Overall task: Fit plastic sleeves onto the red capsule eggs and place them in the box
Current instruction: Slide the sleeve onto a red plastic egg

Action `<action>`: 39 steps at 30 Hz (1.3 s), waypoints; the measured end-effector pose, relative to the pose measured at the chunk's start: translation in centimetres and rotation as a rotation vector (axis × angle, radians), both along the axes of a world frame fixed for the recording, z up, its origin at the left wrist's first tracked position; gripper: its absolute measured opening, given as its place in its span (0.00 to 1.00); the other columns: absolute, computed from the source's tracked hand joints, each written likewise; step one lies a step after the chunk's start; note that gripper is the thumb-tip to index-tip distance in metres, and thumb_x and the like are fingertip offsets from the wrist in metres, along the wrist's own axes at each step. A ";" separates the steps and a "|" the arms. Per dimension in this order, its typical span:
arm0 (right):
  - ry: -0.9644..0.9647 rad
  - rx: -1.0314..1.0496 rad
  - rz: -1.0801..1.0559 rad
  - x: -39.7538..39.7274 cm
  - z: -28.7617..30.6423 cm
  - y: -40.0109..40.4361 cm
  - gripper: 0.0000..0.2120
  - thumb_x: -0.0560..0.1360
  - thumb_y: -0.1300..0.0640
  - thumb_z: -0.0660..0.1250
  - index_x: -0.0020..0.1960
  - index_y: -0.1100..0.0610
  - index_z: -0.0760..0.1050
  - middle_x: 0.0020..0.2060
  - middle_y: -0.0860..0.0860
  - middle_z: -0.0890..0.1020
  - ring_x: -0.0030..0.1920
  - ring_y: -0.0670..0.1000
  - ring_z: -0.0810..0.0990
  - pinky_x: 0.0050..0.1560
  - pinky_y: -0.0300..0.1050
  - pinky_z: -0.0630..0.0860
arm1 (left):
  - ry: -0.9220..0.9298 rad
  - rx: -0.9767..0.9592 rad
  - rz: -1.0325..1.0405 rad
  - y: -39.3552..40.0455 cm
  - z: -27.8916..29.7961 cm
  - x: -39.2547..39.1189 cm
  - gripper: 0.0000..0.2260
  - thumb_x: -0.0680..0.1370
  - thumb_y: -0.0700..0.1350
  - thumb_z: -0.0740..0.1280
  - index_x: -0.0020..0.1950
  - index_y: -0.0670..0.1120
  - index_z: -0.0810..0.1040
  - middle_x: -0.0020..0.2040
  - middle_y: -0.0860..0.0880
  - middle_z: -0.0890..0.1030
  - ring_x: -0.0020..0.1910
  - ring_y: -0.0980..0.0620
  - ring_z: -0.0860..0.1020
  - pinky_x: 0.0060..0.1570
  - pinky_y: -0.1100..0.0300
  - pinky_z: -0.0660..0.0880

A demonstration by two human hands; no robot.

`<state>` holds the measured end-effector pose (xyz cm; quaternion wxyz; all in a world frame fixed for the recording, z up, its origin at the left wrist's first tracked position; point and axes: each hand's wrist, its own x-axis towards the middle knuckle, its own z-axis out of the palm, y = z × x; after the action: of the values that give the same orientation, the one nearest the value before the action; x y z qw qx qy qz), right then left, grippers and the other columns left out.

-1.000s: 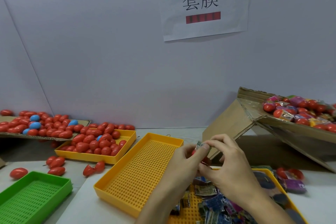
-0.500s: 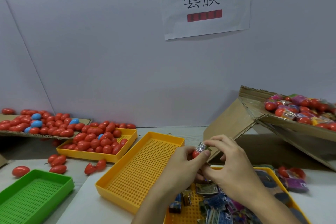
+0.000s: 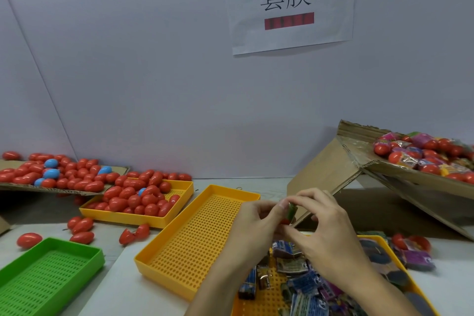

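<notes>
My left hand and my right hand meet above the table's middle. Between their fingertips they pinch a red capsule egg with a green printed plastic sleeve partly over it; most of the egg is hidden by my fingers. Below my hands a yellow tray holds several flat printed sleeves. The tilted cardboard box at the right holds several sleeved eggs.
A yellow perforated tray lies left of my hands. Behind it another yellow tray holds bare red eggs. A cardboard sheet piled with red and blue eggs lies far left, a green tray front left, with loose eggs between.
The sleeve has turned edge-on between my fingertips and the egg sits lower, more hidden. Both hands stay together at the same spot.
</notes>
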<state>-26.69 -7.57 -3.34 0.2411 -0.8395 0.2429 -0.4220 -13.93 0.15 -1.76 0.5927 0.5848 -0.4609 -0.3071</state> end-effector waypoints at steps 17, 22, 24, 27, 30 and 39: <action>0.031 0.068 0.056 -0.4 0.0 -0.5 0.24 0.72 0.59 0.75 0.66 0.46 0.76 0.54 0.36 0.74 0.59 0.35 0.71 0.55 0.25 0.68 | -0.181 0.167 -0.085 0.3 0.0 0.4 0.16 0.81 0.52 0.65 0.51 0.38 0.80 0.41 0.42 0.85 0.38 0.46 0.84 0.39 0.58 0.81; 0.025 0.097 0.081 -0.4 0.1 -0.4 0.25 0.72 0.57 0.75 0.67 0.44 0.75 0.54 0.33 0.74 0.58 0.35 0.72 0.54 0.28 0.71 | -0.181 0.140 -0.066 0.4 0.1 0.3 0.16 0.80 0.54 0.66 0.53 0.41 0.80 0.39 0.45 0.84 0.40 0.46 0.85 0.46 0.50 0.83; 0.014 0.116 0.103 -0.3 0.2 -0.1 0.27 0.72 0.55 0.76 0.67 0.42 0.74 0.54 0.33 0.75 0.56 0.38 0.74 0.54 0.34 0.75 | -0.198 0.110 -0.041 0.4 0.0 0.0 0.14 0.79 0.55 0.67 0.53 0.45 0.80 0.38 0.45 0.81 0.40 0.47 0.84 0.46 0.48 0.83; 0.016 0.147 0.121 -0.2 0.3 0.2 0.29 0.72 0.57 0.75 0.70 0.41 0.71 0.54 0.32 0.76 0.53 0.44 0.78 0.53 0.43 0.79 | -0.138 0.125 -0.073 0.4 0.2 0.1 0.10 0.81 0.52 0.66 0.46 0.48 0.80 0.34 0.49 0.82 0.37 0.48 0.84 0.44 0.52 0.83; 0.013 0.167 0.140 -0.2 0.3 0.4 0.30 0.73 0.63 0.73 0.69 0.39 0.70 0.54 0.31 0.76 0.52 0.44 0.79 0.52 0.45 0.80 | -0.070 0.170 -0.136 0.7 0.5 0.4 0.12 0.82 0.52 0.64 0.47 0.45 0.80 0.36 0.46 0.85 0.38 0.47 0.85 0.42 0.57 0.83; -0.019 0.179 0.169 -0.2 0.7 0.6 0.27 0.74 0.60 0.74 0.65 0.36 0.73 0.57 0.31 0.76 0.57 0.41 0.77 0.56 0.41 0.79 | 0.146 0.167 -0.210 0.9 0.8 0.1 0.15 0.82 0.54 0.63 0.46 0.43 0.80 0.36 0.49 0.83 0.38 0.50 0.83 0.41 0.57 0.81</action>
<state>-26.89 -6.94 -2.63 0.3520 -0.8281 0.2059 -0.3846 -13.83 1.10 -0.96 0.5385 0.5566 -0.4483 -0.4463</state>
